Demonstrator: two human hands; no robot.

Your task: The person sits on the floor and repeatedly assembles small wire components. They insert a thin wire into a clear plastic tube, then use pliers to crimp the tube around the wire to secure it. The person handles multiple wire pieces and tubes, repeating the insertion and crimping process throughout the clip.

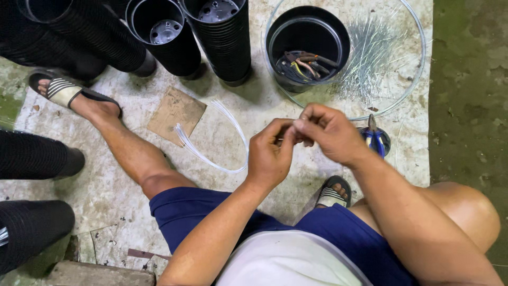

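Pinching a small dark piece, barely visible, between left hand point(270, 153) and right hand point(328, 132), frame centre. Both grips closed on it. Next move, judged: fine fingertip control; white ties point(211, 143) lie left.

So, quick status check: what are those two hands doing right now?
Left hand and right hand pinched together on something small, hidden by fingers. White strips lie on the floor beside them. Nothing in the way.

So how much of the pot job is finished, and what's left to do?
No finished pot shows, so I can't tell what is done. Tall stacks of black pots stand ready. In hand: the left hand and right hand pinch something small together, too hidden to name. Left lying: a bundle of white strips, thin metal wires in the clear bowl, and pliers.
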